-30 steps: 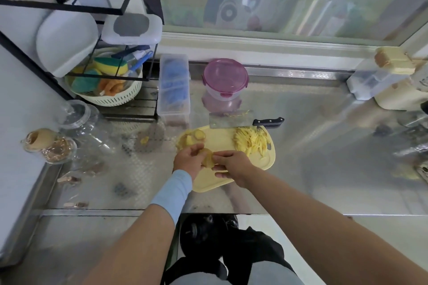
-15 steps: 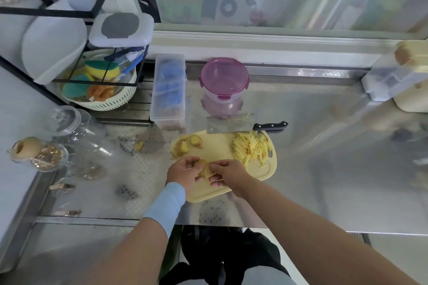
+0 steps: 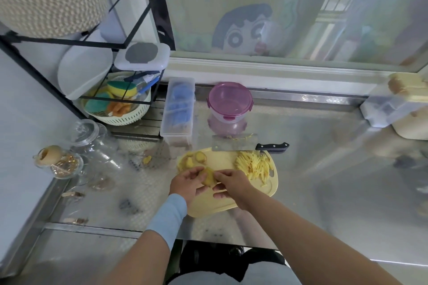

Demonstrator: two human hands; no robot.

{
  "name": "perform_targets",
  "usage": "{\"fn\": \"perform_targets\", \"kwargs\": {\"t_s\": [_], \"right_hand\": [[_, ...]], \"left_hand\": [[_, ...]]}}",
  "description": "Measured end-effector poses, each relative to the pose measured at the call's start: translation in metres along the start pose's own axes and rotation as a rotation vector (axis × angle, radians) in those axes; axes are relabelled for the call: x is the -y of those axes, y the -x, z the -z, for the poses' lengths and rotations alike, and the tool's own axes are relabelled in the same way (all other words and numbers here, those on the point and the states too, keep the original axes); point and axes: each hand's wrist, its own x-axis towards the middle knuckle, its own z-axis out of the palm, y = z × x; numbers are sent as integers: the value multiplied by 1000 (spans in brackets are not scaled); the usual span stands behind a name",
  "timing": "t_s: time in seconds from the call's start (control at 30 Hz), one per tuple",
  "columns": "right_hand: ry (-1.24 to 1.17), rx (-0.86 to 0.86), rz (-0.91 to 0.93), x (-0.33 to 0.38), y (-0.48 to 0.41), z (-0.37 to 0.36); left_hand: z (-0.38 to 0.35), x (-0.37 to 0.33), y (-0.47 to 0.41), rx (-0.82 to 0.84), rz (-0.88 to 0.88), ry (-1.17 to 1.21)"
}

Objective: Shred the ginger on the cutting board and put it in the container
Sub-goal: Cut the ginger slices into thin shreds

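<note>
Both the left hand (image 3: 188, 184) and right hand (image 3: 231, 184) still pinch the ginger slices (image 3: 208, 177) on the cutting board (image 3: 231, 203), unchanged, stacking them for shredding.

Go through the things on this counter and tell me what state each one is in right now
Ginger piece: held between both hands over the board.
Left hand: gripping the ginger.
Right hand: gripping the ginger.
Ginger shreds: piled on the cutting board.
Ginger slices: uncut.
Cleaver: lying flat, unheld.
Purple-lidded container: closed.
</note>
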Motion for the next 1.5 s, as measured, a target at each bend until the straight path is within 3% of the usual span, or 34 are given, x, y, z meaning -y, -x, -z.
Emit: {"fn": "perform_targets", "kwargs": {"t_s": [0.17,0.3,0.5,0.67,0.93,1.17,1.37,1.5], "right_hand": [[-8,-109,58,-1,0,-12],[-39,-184,64,-4,-4,-14],[229,-165,15,-11,-6,-7],[426,-148,-38,-20,-12,-1],[655,-244,4,-23,-18,1],[731,-286,-12,-22,-16,0],[723,-265,-18,-24,-17,0],[811,-298,26,-29,-19,-4]], "left_hand": [[-2,-7,3,22,-64,24],[0,-8,-1,48,-81,-100],[13,5,-9,0,-31,-261],[13,16,-16,-89,-144,-734],[12,27,-20,-41,-337,-1176],[19,28,-19,147,-317,-1279],[21,37,-21,93,-383,-1282],[21,38,-19,40,-337,-1323]]}}
